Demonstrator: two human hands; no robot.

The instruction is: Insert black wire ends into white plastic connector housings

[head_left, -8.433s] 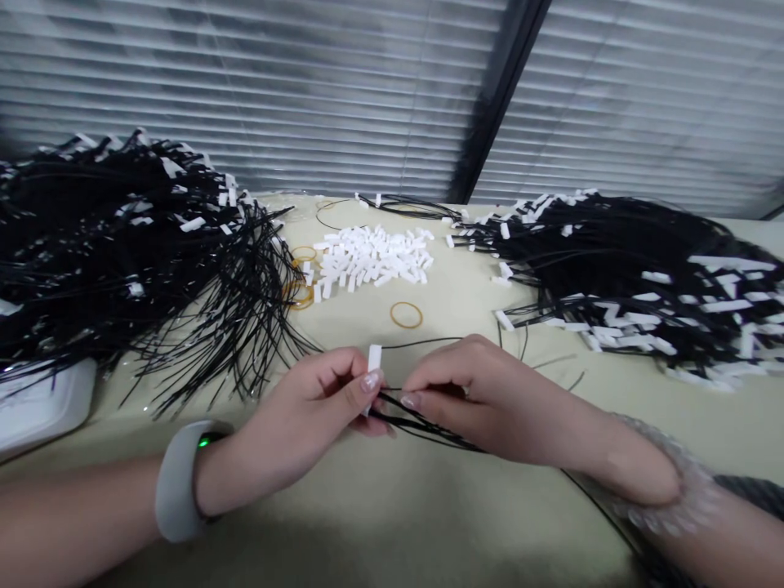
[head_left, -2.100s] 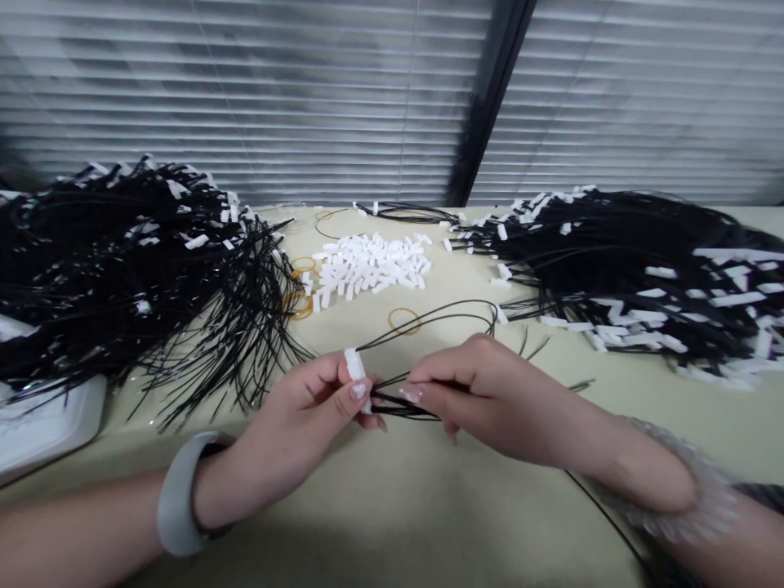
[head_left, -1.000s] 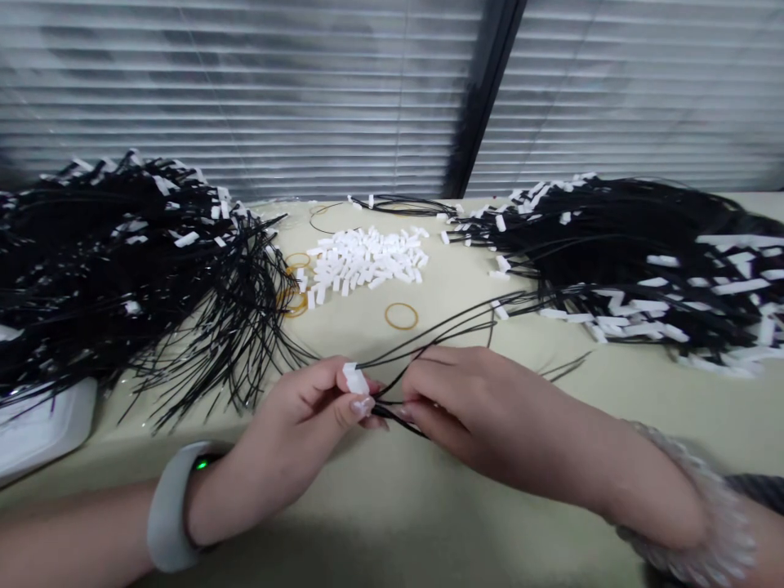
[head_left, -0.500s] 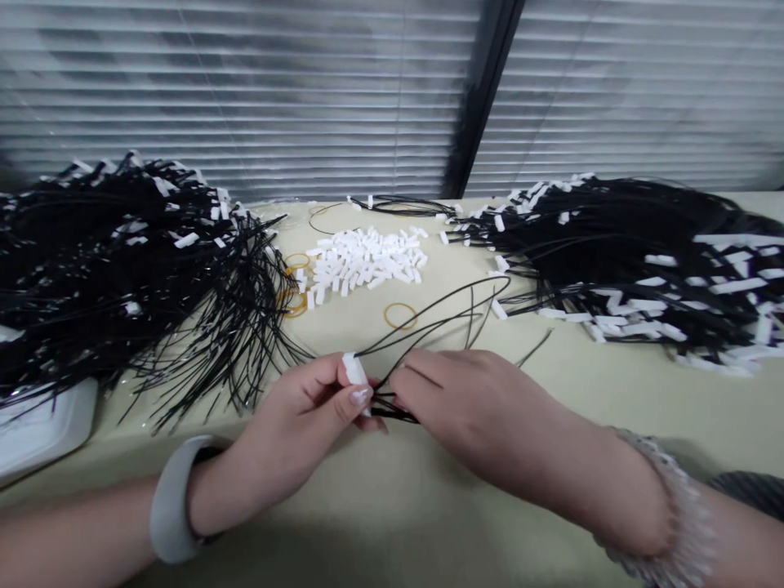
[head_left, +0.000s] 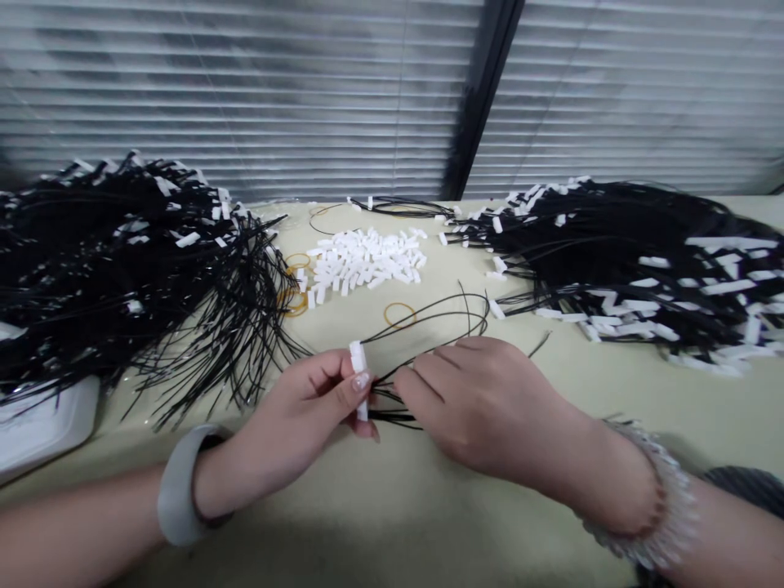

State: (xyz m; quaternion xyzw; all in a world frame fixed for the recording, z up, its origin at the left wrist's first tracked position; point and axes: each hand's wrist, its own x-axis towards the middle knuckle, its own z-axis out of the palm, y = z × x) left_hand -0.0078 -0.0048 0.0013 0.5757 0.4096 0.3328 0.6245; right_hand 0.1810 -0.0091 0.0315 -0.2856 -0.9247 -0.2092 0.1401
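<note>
Between thumb and fingers, my left hand (head_left: 318,402) pinches a row of white pieces (head_left: 358,359) standing roughly upright, with black wires running out to the right. My right hand (head_left: 469,400) is closed around these black wires (head_left: 392,416), just right of the white pieces; its fingertips are mostly hidden behind the hand. Looped wires (head_left: 429,320) arch up behind both hands. Beyond them lies a heap of small white pieces (head_left: 367,260) on the pale table (head_left: 392,506).
A large pile of black wires (head_left: 91,269) with white ends fills the left, beside a white tray (head_left: 55,429). Another wire bundle (head_left: 612,237) lies at the right. A yellow rubber band (head_left: 399,315) lies behind my hands. Window blinds (head_left: 245,98) stand at the back.
The white pieces in my left hand have turned more upright. My right hand has shifted slightly, still closed around the wires, and the wire loops behind it have dropped lower and moved left.
</note>
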